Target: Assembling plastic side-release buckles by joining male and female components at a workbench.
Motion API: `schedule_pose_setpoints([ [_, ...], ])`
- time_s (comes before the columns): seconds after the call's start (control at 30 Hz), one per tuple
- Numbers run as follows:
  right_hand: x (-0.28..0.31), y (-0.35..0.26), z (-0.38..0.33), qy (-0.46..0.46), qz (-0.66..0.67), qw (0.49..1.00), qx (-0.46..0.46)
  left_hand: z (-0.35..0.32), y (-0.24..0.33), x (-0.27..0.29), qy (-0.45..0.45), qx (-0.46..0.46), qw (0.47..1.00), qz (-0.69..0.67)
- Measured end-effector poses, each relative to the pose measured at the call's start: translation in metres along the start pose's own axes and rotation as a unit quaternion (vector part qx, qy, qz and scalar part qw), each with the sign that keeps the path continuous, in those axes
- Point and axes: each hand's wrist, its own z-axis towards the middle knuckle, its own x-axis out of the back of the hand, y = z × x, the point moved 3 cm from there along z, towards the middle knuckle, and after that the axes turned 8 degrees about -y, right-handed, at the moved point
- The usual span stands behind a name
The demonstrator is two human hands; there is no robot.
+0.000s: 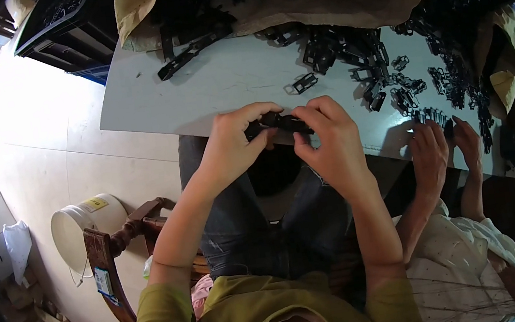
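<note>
A small black plastic part (283, 120) is pinched between my two hands just off the table's near edge, above my lap. My left hand (232, 141) grips its left end with thumb and fingertips. At the other end, my right hand (335, 139) has its fingers closed round the part, so much of it is covered. Beyond them on the white table (130, 96) lies a single black frame-like piece (305, 83). A heap of similar black pieces (337, 51) spreads farther right. Toward the back left rests a long black strip of pieces (195, 52).
An open brown paper bag (341, 7) lies across the table's far side. To my right, a co-worker's hands (431, 153) handle black pieces at the table edge. A black crate (66, 39), a white bucket (85, 226) and a wooden chair (111, 280) are on the left.
</note>
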Motion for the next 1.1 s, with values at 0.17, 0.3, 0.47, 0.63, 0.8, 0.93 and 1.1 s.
schedule_pose_setpoints([
  [0.17, -0.01, -0.015, -0.009, 0.038, -0.049, 0.998, 0.026, -0.001, 0.004, -0.011, 0.024, -0.014, 1.0, 0.001],
  [0.3, -0.005, -0.012, -0.015, 0.069, 0.036, 0.997, -0.019, -0.002, 0.005, -0.009, 0.035, -0.076, 0.995, -0.048],
  [0.47, -0.015, 0.012, -0.04, -0.017, 0.309, 0.943, -0.123, -0.011, 0.005, -0.017, -0.032, -0.087, 0.987, -0.133],
  [0.63, 0.003, 0.022, -0.045, -0.01, 0.283, 0.949, -0.138, -0.029, -0.008, -0.02, -0.038, -0.067, 0.993, -0.087],
  [0.8, 0.041, 0.067, -0.042, 0.237, -0.143, 0.949, -0.151, -0.032, -0.01, -0.034, -0.027, -0.21, 0.972, 0.105],
  [0.93, 0.033, 0.04, -0.042, 0.162, -0.01, 0.98, -0.118, -0.037, -0.015, -0.029, -0.009, -0.021, 0.994, -0.111],
  [1.1, 0.0, 0.001, -0.049, -0.07, 0.246, 0.964, -0.072, -0.033, -0.005, -0.033, -0.013, -0.02, 0.977, -0.212],
])
